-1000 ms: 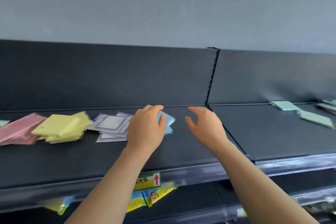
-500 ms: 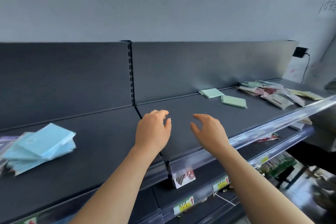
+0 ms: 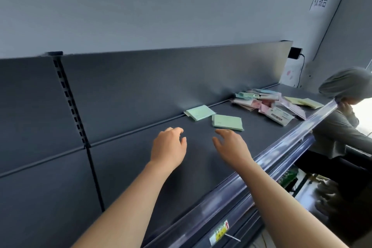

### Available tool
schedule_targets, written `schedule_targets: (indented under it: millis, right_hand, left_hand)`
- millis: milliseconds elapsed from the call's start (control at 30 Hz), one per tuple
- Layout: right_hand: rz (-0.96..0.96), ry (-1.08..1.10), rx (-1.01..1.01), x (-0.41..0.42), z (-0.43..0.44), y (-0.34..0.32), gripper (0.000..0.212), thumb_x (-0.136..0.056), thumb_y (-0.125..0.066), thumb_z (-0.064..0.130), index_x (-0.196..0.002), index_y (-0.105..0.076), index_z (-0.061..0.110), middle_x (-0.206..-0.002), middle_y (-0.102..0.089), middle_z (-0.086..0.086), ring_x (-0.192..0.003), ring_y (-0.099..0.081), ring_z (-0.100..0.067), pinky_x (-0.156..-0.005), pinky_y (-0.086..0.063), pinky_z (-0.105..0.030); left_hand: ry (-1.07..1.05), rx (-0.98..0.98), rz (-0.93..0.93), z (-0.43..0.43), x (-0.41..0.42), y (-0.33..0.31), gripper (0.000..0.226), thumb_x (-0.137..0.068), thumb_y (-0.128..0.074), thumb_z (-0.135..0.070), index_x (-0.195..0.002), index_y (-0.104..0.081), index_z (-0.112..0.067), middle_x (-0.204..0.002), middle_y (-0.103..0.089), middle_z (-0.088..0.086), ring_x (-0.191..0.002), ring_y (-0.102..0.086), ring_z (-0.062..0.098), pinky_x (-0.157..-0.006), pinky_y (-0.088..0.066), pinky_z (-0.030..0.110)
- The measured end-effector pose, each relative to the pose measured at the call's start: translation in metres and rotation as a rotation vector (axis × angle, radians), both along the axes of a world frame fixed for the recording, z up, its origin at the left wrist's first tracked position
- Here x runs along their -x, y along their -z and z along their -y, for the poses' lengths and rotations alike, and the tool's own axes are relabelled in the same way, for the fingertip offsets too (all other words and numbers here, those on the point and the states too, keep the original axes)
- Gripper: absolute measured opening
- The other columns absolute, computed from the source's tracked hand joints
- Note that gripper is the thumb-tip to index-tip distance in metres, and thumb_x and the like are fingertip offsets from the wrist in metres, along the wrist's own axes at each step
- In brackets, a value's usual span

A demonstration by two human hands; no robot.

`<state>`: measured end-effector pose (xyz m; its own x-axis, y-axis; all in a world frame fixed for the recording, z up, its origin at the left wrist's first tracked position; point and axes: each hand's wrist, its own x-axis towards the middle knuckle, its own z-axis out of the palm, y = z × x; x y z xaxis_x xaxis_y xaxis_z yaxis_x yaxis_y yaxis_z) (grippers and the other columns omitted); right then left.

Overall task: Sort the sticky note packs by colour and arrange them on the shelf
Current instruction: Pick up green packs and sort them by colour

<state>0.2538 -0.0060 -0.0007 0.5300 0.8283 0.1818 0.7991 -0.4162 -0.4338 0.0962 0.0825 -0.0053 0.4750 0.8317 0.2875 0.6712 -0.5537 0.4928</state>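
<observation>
Above the shelf (image 3: 130,169) my left grip (image 3: 168,148) and right grip (image 3: 231,147) hover slack, empty; next, I'd pick from the mixed pile (image 3: 269,104).

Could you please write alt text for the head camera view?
A person's left hand and right hand, each grip open and empty, hover over a dark shelf just short of two green sticky note packs. A mixed pile of packs lies farther right.
</observation>
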Motion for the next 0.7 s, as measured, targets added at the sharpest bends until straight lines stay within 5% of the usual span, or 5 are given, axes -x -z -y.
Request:
schedule_targets:
  millis: [300,500,700]
  right_hand:
    - [0.119,-0.096,0.114,-0.105,-0.042,0.023,0.033,-0.098,-0.042,0.026,-0.123,-0.055,0.008,-0.132,-0.053,-0.010,-0.125,-0.043,-0.029,-0.102,-0.036,-0.037]
    - [0.123,-0.193,0.138,-0.148,-0.063,0.040,0.030,-0.101,-0.033,0.028,-0.111,-0.058,0.013,-0.122,-0.052,-0.004,-0.122,-0.044,-0.029,-0.099,-0.032,-0.035]
    - [0.067,-0.253,0.018,-0.165,-0.070,0.042,0.028,-0.097,-0.045,0.025,-0.112,-0.068,0.017,-0.122,-0.057,-0.004,-0.114,-0.048,-0.029,-0.099,-0.035,-0.032]
  left_hand:
    - [0.056,-0.016,-0.155,-0.042,-0.093,0.020,0.041,-0.102,-0.040,-0.025,-0.141,-0.041,-0.013,-0.148,-0.039,0.000,-0.134,-0.036,0.021,-0.105,-0.035,0.034]
    - [0.046,-0.082,-0.429,-0.073,-0.144,0.031,0.046,-0.104,-0.030,-0.029,-0.148,-0.028,-0.014,-0.157,-0.025,0.000,-0.144,-0.021,0.020,-0.112,-0.027,0.035]
    - [-0.080,-0.273,-0.554,-0.066,-0.145,0.027,0.033,-0.103,-0.029,-0.028,-0.101,-0.061,-0.021,-0.115,-0.064,-0.004,-0.116,-0.050,0.019,-0.098,-0.033,0.031]
